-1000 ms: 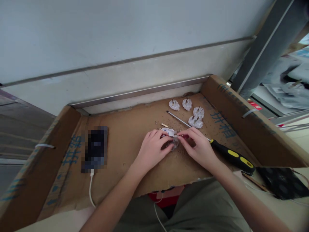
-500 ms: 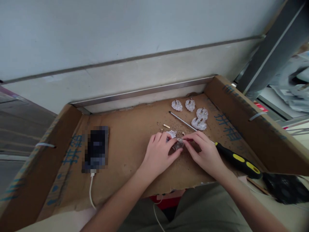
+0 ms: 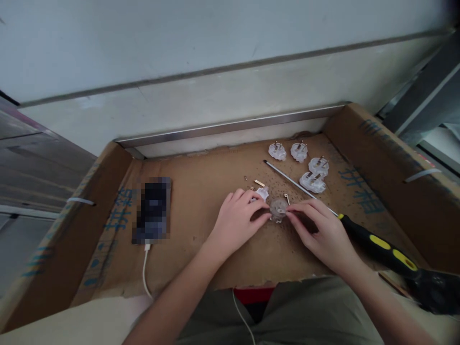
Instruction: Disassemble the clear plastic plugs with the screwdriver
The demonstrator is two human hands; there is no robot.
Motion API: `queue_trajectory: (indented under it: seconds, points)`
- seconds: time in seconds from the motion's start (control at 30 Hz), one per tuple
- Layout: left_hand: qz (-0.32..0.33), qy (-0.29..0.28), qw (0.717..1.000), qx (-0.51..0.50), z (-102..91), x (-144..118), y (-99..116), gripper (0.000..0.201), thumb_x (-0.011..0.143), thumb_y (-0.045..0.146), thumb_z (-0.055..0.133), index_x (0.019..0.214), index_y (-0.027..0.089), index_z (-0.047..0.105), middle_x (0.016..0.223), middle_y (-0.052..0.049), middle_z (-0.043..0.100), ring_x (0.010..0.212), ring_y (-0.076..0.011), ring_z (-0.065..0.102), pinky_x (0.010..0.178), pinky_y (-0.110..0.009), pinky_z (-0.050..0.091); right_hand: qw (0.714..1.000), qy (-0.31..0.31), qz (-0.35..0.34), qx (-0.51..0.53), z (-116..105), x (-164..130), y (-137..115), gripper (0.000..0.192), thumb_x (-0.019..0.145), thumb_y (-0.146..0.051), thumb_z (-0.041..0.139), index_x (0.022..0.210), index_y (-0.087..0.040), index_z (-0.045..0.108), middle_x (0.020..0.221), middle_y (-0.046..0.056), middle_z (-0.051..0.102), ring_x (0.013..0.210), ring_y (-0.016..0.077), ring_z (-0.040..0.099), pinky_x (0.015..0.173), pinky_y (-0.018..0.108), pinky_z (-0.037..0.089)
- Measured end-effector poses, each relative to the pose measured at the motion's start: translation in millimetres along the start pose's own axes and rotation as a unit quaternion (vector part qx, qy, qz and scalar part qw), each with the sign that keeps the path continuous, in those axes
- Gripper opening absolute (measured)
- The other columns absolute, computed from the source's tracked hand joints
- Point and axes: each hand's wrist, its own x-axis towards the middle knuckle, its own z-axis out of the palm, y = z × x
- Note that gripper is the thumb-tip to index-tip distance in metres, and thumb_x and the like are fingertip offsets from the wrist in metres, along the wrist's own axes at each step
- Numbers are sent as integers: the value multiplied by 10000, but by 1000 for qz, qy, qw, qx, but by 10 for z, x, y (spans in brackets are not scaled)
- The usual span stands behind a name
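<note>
Cardboard tray with flapped sides sits against a pale wall; I'm looking down into it. My left hand and right hand meet at the tray's middle, fingertips of both pinched on a clear plug shell held just above the cardboard. White plug part lies just behind my left fingers. Small brass bits nearby, a tiny screw beside the shell. Screwdriver, black-yellow handle, lies right of my right hand, shaft running back-left. Four clear plugs cluster at back right. Phone, blurred, on a white cable, sits left.
</note>
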Motion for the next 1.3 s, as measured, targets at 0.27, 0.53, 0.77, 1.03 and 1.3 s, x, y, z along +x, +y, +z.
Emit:
queue_trajectory:
  seconds: [0.27,0.53,0.77,1.03,1.3]
  points:
    - [-3,16,1000,10,71,4,70,248,850,391,577,1047,246,622,1083,-21,637,1011,-198,517,850,-357,397,999,-21,-19,-28,42,12,3,125,885,-215,548,1004,-206,583,968,20,569,920,114,528,847,256,434]
    - [36,13,999,-21,82,12,105,187,910,325,487,966,248,648,1002,4,682,970,-157,562,851,-343,393,999,-31,-12,-15,23,12,-3,103,898,-220,523,982,-197,576,963,28,571,908,119,535,837,264,442]
    - [49,31,998,-29,87,9,117,197,919,323,471,946,247,651,994,10,695,955,-150,575,857,-337,389,1000,-19,-22,-12,-1,-2,-6,109,888,-205,538,991,-203,575,947,13,569,906,107,530,840,255,438]
    - [36,20,999,-24,60,13,37,171,851,338,579,984,264,658,1057,-1,673,1008,-174,555,878,-356,397,1000,-21,9,17,4,17,16,119,891,-241,528,976,-194,598,945,41,577,904,133,543,825,280,450]
    - [33,24,999,-20,80,27,43,216,830,359,610,1025,277,651,1112,-2,659,1037,-189,546,906,-371,386,1000,-13,21,4,-2,22,30,128,890,-251,518,959,-186,604,966,55,568,930,145,540,849,309,446]
